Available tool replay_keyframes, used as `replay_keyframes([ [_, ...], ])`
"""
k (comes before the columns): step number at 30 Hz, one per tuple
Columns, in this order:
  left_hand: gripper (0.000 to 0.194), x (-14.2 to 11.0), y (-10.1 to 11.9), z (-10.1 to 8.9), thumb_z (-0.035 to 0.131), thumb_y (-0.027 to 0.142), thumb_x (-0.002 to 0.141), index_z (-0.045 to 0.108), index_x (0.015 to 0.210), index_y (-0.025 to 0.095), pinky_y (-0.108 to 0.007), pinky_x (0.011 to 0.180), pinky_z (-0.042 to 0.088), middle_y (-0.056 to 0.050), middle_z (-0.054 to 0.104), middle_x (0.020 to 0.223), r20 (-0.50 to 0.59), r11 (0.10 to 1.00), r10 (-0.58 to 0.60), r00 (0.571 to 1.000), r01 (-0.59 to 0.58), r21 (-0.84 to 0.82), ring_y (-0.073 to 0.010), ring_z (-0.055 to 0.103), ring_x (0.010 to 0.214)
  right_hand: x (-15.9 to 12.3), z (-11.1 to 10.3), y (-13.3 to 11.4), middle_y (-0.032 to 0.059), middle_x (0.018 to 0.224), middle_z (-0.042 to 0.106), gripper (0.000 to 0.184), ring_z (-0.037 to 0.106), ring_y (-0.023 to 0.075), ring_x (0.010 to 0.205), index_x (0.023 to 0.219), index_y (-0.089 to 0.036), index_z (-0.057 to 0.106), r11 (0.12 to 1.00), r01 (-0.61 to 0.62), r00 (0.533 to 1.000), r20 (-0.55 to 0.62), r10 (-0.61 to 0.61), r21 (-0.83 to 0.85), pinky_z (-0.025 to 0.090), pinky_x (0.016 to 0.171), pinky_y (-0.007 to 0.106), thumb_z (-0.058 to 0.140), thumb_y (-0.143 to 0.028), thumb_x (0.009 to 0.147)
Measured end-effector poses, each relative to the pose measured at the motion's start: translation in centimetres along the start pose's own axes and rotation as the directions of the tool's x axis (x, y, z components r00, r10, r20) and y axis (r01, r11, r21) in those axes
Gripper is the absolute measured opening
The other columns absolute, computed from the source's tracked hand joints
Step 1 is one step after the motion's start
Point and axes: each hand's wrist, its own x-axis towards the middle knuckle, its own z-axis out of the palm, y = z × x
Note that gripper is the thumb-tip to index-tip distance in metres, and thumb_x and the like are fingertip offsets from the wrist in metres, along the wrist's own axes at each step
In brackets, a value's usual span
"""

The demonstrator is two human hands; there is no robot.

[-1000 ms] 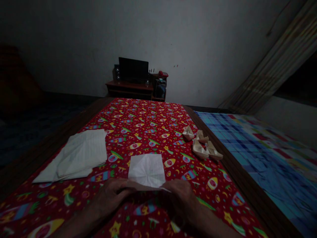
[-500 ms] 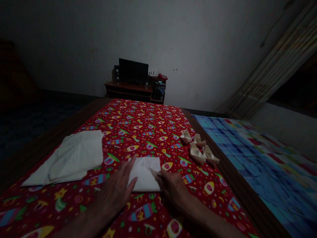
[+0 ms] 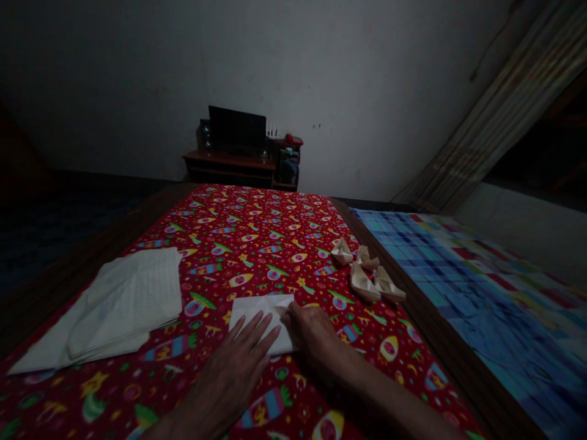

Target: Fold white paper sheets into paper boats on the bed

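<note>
A folded white paper [image 3: 257, 307] lies on the red patterned cloth [image 3: 257, 244] in front of me. My left hand [image 3: 238, 360] rests flat on its near part with fingers stretched out and spread. My right hand [image 3: 312, 330] sits at the paper's right edge, fingers curled and pressing down on the fold. To the left lies a stack of white lined sheets [image 3: 114, 305]. Several folded paper shapes [image 3: 367, 272] sit at the right side of the cloth.
The cloth covers a dark wooden table [image 3: 431, 324]. A blue checked mat [image 3: 458, 269] lies to the right. A low wooden stand with a dark screen [image 3: 236, 131] is at the back wall. A striped curtain [image 3: 499, 116] hangs at the right.
The paper was lifted open by its near edge, then folded over away from me and pressed flat. My left hand moved onto it, my right hand slid to its right edge.
</note>
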Motion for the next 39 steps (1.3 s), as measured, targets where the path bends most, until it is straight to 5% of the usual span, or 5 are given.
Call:
replay_keyframes([
  [11,0.048,0.1,-0.1,0.0,0.04,0.018,0.091,0.035,0.139,0.024,-0.045,0.105,0.036,-0.003,0.041,0.143,0.077,1.0,0.012,0.997,-0.012,0.002,-0.0233,0.033,0.134,-0.1,0.3,-0.5,-0.0005,0.06,0.053,0.023,0.035,0.0093,0.045,0.091,-0.016,0.052,0.995,-0.057,0.998,-0.014,0.056,-0.079,0.019,0.047,0.024,0.033,-0.027,0.097],
  [23,0.042,-0.6,-1.7,-0.4,0.039,0.021,0.092,0.043,0.135,0.023,-0.049,0.103,0.038,-0.008,0.043,0.141,0.008,0.994,-0.105,0.994,0.105,0.013,-0.027,0.033,0.133,0.3,-0.7,-1.4,0.0014,0.063,0.057,0.026,0.042,0.0094,0.049,0.091,-0.014,0.055,0.987,-0.148,0.989,0.014,0.149,-0.054,0.02,0.046,0.022,0.035,-0.03,0.096],
  [28,0.041,-0.6,-1.1,-0.7,0.037,0.02,0.094,0.043,0.135,0.021,-0.047,0.107,0.035,-0.008,0.041,0.143,0.042,0.994,-0.107,0.993,0.107,0.004,-0.0243,0.034,0.134,0.9,-1.3,-1.6,0.0033,0.066,0.061,0.022,0.046,0.0102,0.051,0.092,-0.013,0.055,0.974,-0.212,0.967,0.125,0.221,-0.08,0.023,0.047,0.022,0.037,-0.025,0.095],
  [31,0.042,-0.6,-0.8,-0.9,0.037,0.021,0.095,0.041,0.136,0.021,-0.047,0.108,0.033,-0.008,0.04,0.143,0.069,0.995,-0.103,0.992,0.102,0.008,-0.0233,0.033,0.134,0.6,-1.4,-1.3,0.0048,0.071,0.062,0.021,0.048,0.0115,0.055,0.097,-0.013,0.055,0.982,-0.152,0.978,0.123,0.166,-0.114,0.026,0.05,0.023,0.038,-0.025,0.094],
  [39,0.042,-0.5,-0.7,-0.9,0.038,0.02,0.094,0.041,0.135,0.021,-0.047,0.108,0.033,-0.007,0.041,0.143,0.068,0.995,-0.102,0.992,0.103,0.002,-0.0237,0.033,0.134,-1.3,-0.4,0.0,0.0134,0.096,0.063,0.039,0.053,0.0202,0.085,0.126,-0.008,0.041,0.951,0.085,0.98,-0.149,-0.134,-0.297,0.035,0.075,0.031,0.036,-0.012,0.087],
])
